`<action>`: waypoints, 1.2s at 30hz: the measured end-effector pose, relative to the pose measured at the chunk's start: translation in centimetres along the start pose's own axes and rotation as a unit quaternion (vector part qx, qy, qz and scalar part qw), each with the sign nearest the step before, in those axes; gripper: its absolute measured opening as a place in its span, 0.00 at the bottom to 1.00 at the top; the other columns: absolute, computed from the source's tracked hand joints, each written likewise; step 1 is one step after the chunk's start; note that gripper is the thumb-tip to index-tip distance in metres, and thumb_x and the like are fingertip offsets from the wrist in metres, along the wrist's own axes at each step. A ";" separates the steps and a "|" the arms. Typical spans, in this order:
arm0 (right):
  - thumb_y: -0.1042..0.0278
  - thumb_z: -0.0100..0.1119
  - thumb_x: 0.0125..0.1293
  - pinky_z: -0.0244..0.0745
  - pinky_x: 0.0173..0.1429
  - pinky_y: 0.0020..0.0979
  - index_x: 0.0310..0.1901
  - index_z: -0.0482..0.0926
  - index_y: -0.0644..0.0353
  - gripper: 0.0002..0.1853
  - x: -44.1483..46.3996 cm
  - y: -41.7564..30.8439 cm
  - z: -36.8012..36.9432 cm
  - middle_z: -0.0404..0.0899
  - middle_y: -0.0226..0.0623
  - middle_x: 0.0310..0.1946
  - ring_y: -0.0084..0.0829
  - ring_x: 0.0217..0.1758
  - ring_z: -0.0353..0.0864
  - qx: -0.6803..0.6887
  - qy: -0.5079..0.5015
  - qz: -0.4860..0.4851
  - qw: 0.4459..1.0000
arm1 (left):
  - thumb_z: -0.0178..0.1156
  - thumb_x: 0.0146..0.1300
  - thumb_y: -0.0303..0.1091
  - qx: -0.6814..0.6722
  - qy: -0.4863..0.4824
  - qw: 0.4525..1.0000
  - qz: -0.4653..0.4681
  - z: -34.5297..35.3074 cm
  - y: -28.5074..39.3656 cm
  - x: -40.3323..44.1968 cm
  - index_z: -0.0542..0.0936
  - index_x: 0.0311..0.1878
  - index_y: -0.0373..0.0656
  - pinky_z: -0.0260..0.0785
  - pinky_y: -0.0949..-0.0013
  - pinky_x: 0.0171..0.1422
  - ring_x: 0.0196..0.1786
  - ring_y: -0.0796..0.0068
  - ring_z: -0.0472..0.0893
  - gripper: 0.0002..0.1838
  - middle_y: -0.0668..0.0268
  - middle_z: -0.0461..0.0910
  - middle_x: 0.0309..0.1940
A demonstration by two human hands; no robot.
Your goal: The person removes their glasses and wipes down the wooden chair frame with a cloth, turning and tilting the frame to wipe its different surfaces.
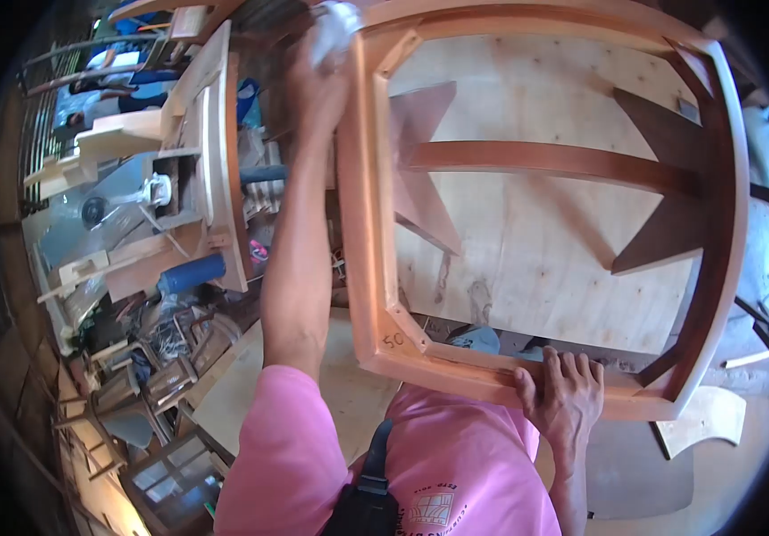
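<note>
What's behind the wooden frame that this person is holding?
Through the opening of the wooden frame, a pale board shows, with something bluish near its lower edge, too hidden to name. Whatever lies directly behind the sides and crossbar is covered.

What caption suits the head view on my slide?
Left grip on a white cloth, right grip on a wooden frame marked "50".

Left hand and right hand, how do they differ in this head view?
The left hand holds a white cloth, while the right hand has bare fingers curled over the near rail of the wooden frame.
The left hand is stretched out by the frame's far left corner; the right hand is close to the body.
The left hand looks blurred, the right hand sharper.
Both are ungloved.
</note>
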State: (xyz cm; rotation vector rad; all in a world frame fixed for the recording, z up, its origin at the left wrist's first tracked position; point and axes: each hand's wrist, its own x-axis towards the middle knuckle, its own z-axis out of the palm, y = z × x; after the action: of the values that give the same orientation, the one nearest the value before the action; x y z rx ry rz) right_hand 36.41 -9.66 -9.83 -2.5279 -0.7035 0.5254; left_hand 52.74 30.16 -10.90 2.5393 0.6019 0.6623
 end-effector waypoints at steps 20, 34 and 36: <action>0.52 0.57 0.61 0.65 0.40 0.37 0.37 0.77 0.62 0.18 -0.1 0.1 0.2 0.74 0.37 0.25 0.36 0.32 0.72 -0.023 -0.007 -0.041 0.999 | 0.49 0.69 0.33 -0.098 -0.099 0.990 -0.024 -7.0 0.3 -17.9 0.71 0.54 0.36 0.62 0.60 0.61 0.57 0.52 0.70 0.14 0.48 0.69 0.53; 0.52 0.51 0.65 0.67 0.39 0.41 0.28 0.75 0.59 0.18 -0.6 1.0 0.9 0.77 0.41 0.25 0.42 0.32 0.76 -0.051 0.015 -0.090 0.995 | 0.52 0.68 0.35 -0.083 -0.143 0.972 -0.167 -15.6 3.7 -33.8 0.70 0.58 0.38 0.62 0.63 0.63 0.59 0.61 0.71 0.18 0.55 0.74 0.54; 0.51 0.50 0.66 0.68 0.38 0.42 0.26 0.75 0.59 0.20 -0.7 1.2 1.0 0.77 0.41 0.24 0.42 0.31 0.77 -0.056 0.028 -0.100 0.993 | 0.51 0.69 0.37 -0.095 -0.172 0.941 -0.274 -17.4 5.3 -34.8 0.69 0.59 0.38 0.61 0.65 0.63 0.59 0.65 0.71 0.19 0.56 0.74 0.53</action>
State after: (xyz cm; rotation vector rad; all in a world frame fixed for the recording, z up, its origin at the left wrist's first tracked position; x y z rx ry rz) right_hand 35.82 -10.62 -11.15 -2.5268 -0.9758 0.3520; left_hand 17.44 13.51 -6.51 2.0881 1.0020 0.0695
